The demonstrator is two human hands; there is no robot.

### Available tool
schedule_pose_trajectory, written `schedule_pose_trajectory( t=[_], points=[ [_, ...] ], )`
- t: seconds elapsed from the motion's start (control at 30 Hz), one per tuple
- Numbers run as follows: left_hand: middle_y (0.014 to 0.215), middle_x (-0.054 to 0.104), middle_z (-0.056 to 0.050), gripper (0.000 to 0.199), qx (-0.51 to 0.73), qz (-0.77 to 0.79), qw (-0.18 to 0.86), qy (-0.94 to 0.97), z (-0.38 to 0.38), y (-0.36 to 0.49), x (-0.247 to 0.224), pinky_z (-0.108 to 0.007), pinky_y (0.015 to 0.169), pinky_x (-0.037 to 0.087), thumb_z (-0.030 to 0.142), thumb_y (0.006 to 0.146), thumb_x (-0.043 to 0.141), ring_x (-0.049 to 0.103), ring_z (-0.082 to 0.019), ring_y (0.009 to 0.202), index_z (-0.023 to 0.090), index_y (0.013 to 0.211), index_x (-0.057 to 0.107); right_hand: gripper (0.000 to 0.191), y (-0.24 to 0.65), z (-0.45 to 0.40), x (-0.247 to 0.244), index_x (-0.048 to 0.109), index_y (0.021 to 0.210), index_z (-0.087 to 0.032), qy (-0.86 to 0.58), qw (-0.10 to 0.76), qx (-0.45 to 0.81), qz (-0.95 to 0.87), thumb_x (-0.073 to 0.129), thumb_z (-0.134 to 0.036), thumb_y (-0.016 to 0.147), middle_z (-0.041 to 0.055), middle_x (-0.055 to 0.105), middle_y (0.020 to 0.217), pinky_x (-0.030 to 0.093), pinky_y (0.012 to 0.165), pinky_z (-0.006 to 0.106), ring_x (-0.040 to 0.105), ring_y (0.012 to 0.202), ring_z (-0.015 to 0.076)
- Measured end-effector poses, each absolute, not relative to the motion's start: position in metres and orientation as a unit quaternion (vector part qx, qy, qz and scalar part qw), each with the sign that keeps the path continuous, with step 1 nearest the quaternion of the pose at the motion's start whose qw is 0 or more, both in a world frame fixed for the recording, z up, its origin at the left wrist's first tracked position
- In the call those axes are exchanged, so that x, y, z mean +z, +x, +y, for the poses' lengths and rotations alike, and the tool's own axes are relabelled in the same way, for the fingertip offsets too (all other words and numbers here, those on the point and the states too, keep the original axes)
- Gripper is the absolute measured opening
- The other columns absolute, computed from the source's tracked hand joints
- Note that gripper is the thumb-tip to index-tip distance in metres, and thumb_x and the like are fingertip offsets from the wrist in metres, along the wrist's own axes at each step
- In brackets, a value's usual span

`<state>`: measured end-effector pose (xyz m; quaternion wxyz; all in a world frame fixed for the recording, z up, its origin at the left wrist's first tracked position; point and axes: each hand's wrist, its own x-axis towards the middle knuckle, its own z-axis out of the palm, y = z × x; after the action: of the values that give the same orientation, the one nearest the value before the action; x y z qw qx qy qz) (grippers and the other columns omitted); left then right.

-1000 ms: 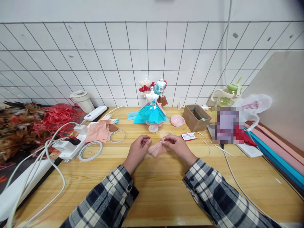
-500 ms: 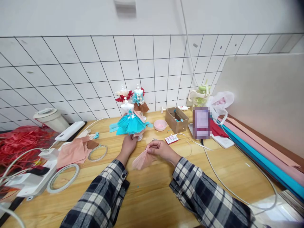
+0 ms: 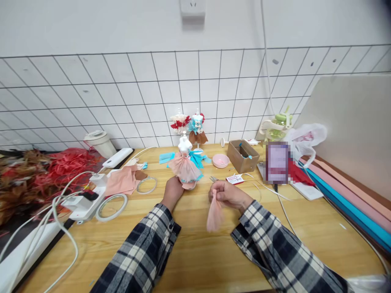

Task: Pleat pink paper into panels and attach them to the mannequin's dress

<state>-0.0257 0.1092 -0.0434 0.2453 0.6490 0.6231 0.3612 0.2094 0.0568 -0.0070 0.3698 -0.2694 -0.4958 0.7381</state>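
A small white dress form (image 3: 185, 145) wears a gathered pink skirt (image 3: 185, 167), with blue showing at its side and hem. Low at the form's left side is my left hand (image 3: 173, 192), closed around its lower part; the skirt hides the fingertips. To the right, my right hand (image 3: 229, 194) pinches the bunched top of a piece of pink crepe paper (image 3: 215, 215), which fans out downward above the table. Two more dressed forms stand behind: one with red flowers (image 3: 180, 123), one with a blue top and brown skirt (image 3: 198, 132). Scissors (image 3: 214, 178) lie just beyond my right hand.
Right of the forms are a pink bowl (image 3: 220, 160), a cardboard box (image 3: 242, 156), a small red-and-white box (image 3: 235, 179) and a phone (image 3: 276, 162). Leftward lie pink sheets (image 3: 120, 180), tape rolls (image 3: 111, 207) and a power strip (image 3: 87, 205) with cables.
The front dress form has been turned, so its pink side faces me instead of the blue one. The pink piece in my right hand now hangs straight down. My view has shifted left.
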Motion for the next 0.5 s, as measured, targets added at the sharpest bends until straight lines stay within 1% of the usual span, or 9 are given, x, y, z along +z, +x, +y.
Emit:
schedule_pose_trajectory(
  t=[0.07, 0.13, 0.2, 0.3, 0.4, 0.5],
  points=[
    [0.087, 0.075, -0.011, 0.036, 0.366, 0.623, 0.247, 0.646, 0.102, -0.031, -0.044, -0.034, 0.068, 0.048, 0.048, 0.071, 0.064, 0.068, -0.031, 0.088, 0.015, 0.082, 0.072, 0.042, 0.214, 0.056, 0.010, 0.066, 0.063, -0.018, -0.251, 0.373, 0.716, -0.534, 0.088, -0.048, 0.043, -0.0009, 0.062, 0.060, 0.040, 0.055, 0.024, 0.052, 0.055, 0.0111],
    [0.090, 0.075, -0.011, 0.039, 0.372, 0.623, 0.250, 0.641, 0.094, -0.036, -0.046, -0.033, 0.069, 0.049, 0.050, 0.071, 0.064, 0.068, -0.030, 0.088, 0.015, 0.087, 0.072, 0.038, 0.216, 0.056, 0.033, 0.066, 0.062, -0.019, -0.240, 0.410, 0.669, -0.572, 0.085, -0.050, 0.050, 0.0000, 0.062, 0.061, 0.040, 0.054, 0.026, 0.052, 0.055, 0.0120],
    [0.092, 0.075, -0.011, 0.038, 0.373, 0.620, 0.254, 0.642, 0.088, -0.039, -0.048, -0.033, 0.072, 0.049, 0.048, 0.069, 0.066, 0.067, -0.030, 0.091, 0.016, 0.088, 0.072, 0.033, 0.213, 0.057, 0.059, 0.068, 0.063, -0.020, -0.237, 0.453, 0.604, -0.611, 0.084, -0.048, 0.055, 0.0025, 0.066, 0.072, 0.045, 0.061, 0.029, 0.058, 0.065, 0.0148],
    [0.091, 0.075, -0.010, 0.034, 0.367, 0.614, 0.263, 0.648, 0.083, -0.040, -0.048, -0.033, 0.074, 0.049, 0.045, 0.069, 0.068, 0.066, -0.030, 0.093, 0.017, 0.086, 0.073, 0.033, 0.201, 0.061, 0.090, 0.071, 0.071, -0.021, -0.282, 0.511, 0.526, -0.618, 0.083, -0.049, 0.057, 0.0032, 0.068, 0.076, 0.049, 0.066, 0.031, 0.061, 0.071, 0.0169],
    [0.089, 0.075, -0.011, 0.032, 0.368, 0.615, 0.265, 0.644, 0.082, -0.037, -0.047, -0.033, 0.075, 0.048, 0.044, 0.071, 0.066, 0.066, -0.031, 0.094, 0.017, 0.088, 0.073, 0.030, 0.186, 0.069, 0.103, 0.073, 0.077, -0.022, -0.296, 0.547, 0.467, -0.628, 0.081, -0.046, 0.061, 0.0029, 0.070, 0.082, 0.050, 0.072, 0.032, 0.063, 0.077, 0.0174],
    [0.090, 0.075, -0.009, 0.033, 0.371, 0.614, 0.266, 0.643, 0.083, -0.035, -0.044, -0.034, 0.076, 0.048, 0.042, 0.069, 0.069, 0.065, -0.031, 0.097, 0.018, 0.091, 0.073, 0.024, 0.174, 0.078, 0.101, 0.074, 0.080, -0.021, -0.297, 0.535, 0.424, -0.668, 0.077, -0.040, 0.068, 0.0037, 0.072, 0.086, 0.050, 0.074, 0.032, 0.063, 0.082, 0.0180]
  ],
)
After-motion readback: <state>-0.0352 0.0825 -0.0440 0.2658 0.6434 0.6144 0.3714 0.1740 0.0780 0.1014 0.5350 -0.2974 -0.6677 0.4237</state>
